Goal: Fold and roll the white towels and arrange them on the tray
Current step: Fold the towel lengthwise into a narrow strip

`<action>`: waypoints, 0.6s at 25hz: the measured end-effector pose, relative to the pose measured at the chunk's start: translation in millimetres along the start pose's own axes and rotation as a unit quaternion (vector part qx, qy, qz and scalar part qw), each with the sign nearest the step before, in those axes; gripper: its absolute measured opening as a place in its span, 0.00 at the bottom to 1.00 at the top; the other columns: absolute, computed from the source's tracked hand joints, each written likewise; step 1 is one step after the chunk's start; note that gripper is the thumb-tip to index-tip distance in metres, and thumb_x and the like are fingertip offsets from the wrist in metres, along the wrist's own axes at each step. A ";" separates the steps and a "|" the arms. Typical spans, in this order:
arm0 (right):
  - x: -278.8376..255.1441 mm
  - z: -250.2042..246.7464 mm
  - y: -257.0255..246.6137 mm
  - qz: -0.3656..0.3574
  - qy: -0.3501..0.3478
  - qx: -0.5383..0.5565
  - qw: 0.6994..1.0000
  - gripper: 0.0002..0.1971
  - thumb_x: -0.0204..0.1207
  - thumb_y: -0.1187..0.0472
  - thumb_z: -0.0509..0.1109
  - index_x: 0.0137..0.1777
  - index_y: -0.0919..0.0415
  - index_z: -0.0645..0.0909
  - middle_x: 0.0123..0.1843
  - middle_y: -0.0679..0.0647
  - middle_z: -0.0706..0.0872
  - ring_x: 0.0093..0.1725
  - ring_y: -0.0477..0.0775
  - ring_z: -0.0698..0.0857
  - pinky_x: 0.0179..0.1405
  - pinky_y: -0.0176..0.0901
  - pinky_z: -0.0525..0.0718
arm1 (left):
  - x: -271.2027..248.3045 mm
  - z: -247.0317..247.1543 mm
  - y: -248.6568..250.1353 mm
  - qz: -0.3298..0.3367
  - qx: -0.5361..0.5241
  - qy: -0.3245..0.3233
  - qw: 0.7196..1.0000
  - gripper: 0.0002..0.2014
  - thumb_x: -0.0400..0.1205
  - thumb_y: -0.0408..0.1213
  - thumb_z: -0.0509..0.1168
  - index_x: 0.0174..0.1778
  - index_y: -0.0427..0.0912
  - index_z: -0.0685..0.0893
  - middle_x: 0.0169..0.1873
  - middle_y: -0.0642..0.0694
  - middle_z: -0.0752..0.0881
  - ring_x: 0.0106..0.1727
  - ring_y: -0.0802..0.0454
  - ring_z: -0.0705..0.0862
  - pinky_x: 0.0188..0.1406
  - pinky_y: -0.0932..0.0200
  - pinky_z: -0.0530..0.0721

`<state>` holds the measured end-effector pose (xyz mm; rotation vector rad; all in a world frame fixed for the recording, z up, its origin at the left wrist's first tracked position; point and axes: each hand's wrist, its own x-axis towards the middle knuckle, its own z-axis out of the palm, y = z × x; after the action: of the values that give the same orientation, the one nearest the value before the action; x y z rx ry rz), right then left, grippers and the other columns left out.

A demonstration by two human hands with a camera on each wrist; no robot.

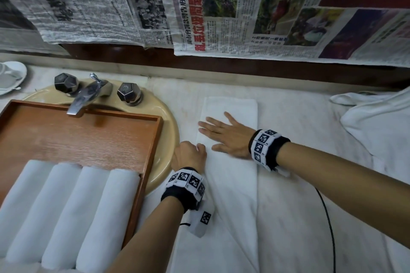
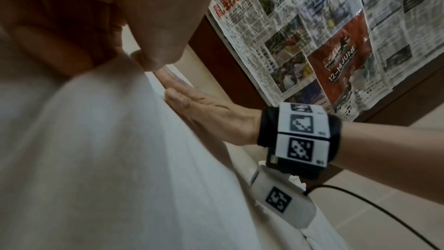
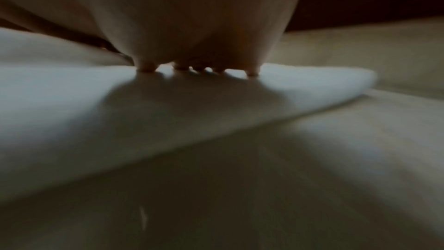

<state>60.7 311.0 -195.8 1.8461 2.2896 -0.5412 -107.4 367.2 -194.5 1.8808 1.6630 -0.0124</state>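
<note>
r hand [image 1: 228,137] lies flat w/ fingers straight & spread, palm pressing the folded white towel [image 1: 230,175], a long strip running from beyond its fingertips back toward the person. l hand [image 1: 188,154] sits just left of the r hand, fingers curled, gripping the towel's left edge betw thumb & fingers. further left of the l hand is the wooden tray [image 1: 153,139] laid over the sink [image 1: 168,124], w/ four rolled towels [image 1: 66,213] side by side at its near end; more loose white cloth [image 1: 377,122] is piled well right of the r hand.
</note>
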 end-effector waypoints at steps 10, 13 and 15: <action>-12.2 2.4 24.9 0.111 -0.037 0.039 0.992 0.33 0.88 0.42 0.40 0.84 0.54 0.30 0.85 0.47 0.28 0.83 0.45 0.30 0.80 0.65 0.30 | 0.1 -4.2 5.2 -0.033 0.008 -0.012 0.999 0.17 0.81 0.46 0.61 0.39 0.35 0.85 0.34 0.44 0.82 0.31 0.46 0.76 0.34 0.57 0.73; -28.5 5.6 39.3 0.308 0.020 0.074 0.948 0.35 0.86 0.40 0.41 0.84 0.55 0.30 0.84 0.50 0.28 0.84 0.50 0.31 0.79 0.71 0.32 | -1.1 -5.4 5.9 -0.034 0.010 -0.017 0.999 0.18 0.81 0.46 0.61 0.37 0.34 0.84 0.33 0.43 0.82 0.30 0.47 0.76 0.32 0.56 0.73; -43.4 19.0 21.5 0.255 0.026 0.067 0.964 0.35 0.85 0.39 0.41 0.84 0.54 0.31 0.85 0.50 0.29 0.84 0.51 0.31 0.79 0.71 0.33 | -3.1 -7.1 8.4 -0.034 0.015 -0.014 0.999 0.17 0.81 0.45 0.61 0.34 0.34 0.81 0.35 0.41 0.83 0.31 0.44 0.78 0.31 0.56 0.73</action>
<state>89.4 268.2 -202.7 2.4193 1.7255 -0.5740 -103.2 367.5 -183.9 1.8373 1.7165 -0.0908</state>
